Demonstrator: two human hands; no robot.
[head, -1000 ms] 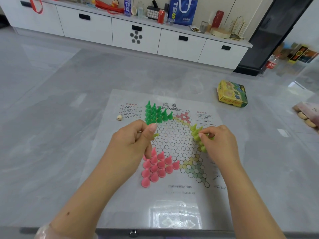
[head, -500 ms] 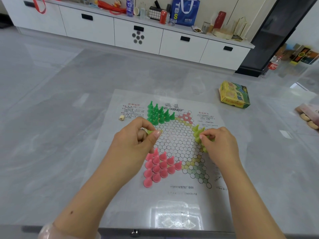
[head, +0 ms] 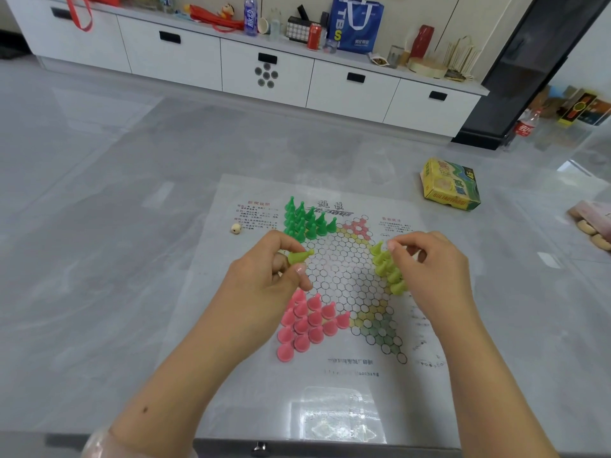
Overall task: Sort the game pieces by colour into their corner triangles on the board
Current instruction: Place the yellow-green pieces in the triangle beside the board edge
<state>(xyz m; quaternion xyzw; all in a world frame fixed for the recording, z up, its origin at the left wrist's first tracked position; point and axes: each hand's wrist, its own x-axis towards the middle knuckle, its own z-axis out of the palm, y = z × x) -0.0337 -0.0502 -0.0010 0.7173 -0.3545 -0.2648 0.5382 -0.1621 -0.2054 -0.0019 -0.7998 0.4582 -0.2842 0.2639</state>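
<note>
Over the Chinese checkers board (head: pixel 330 401) | your left hand (head: pixel 264 285) pinches a yellow-green piece (head: pixel 299 256) | right hand (head: pixel 429 276) fingers curl at the yellow-green cluster (head: pixel 386 269), grip unclear | step: filling that corner | next: carry it across, stand upright.

Single head-worn view, wide-angle, facing forward and down. It looks closely over the board (head: pixel 330 276) on the table (head: pixel 99 259). A cabinet (head: pixel 264 71) lies beyond.
</note>
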